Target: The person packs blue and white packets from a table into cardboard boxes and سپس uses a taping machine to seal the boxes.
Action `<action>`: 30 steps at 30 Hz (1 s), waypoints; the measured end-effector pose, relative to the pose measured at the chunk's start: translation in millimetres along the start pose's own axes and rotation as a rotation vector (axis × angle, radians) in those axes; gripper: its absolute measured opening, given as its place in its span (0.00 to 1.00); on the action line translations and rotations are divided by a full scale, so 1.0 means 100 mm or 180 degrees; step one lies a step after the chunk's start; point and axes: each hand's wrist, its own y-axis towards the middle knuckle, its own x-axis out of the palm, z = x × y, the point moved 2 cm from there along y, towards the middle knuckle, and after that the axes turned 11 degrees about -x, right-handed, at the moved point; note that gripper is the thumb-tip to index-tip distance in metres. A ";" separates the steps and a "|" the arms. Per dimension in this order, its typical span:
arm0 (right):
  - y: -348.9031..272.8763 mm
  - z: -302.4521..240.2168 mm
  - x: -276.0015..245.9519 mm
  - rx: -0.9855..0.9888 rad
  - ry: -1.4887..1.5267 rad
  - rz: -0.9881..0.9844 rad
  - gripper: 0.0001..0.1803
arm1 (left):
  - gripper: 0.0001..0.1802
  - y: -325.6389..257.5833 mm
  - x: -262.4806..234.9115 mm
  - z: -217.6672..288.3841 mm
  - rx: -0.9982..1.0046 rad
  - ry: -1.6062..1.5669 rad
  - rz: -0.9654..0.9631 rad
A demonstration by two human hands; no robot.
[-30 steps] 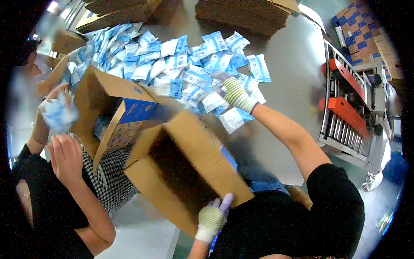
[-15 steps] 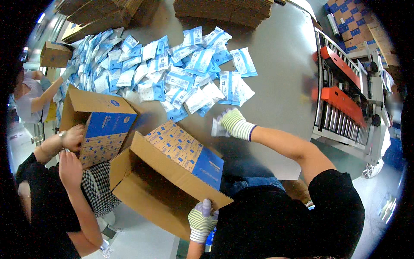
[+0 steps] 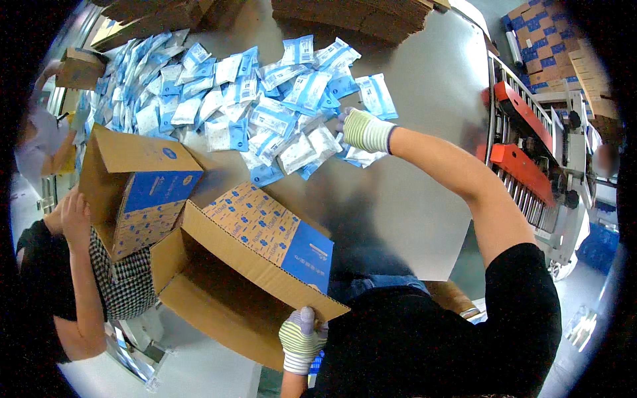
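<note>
My left hand, in a striped knit glove, grips the near right edge of an open cardboard box with the thumb over the rim. The box lies tilted, its opening facing me, and its inside is dark. My right hand, gloved alike, is over the right edge of a heap of blue-and-white packets. Its fingers are bent down among them, and the fingertips are partly hidden. One packet shows just below this hand, and another packet lies just beyond it.
To my left a co-worker's hand is at a second open box. Another person stands farther back, near a small carton. Stacked flat cardboard is at the table's far side. A roller conveyor with red guides stands at the right.
My right hand, which had something white at its fingers, has moved away from me to the heap. My left hand stays on the box edge. The co-worker's hands have shifted at the second box.
</note>
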 end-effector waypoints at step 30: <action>-0.44 -1.46 -0.57 0.2996 0.1893 -0.0058 0.32 | 0.27 -0.07 0.10 -0.08 0.0181 -0.0182 -0.0034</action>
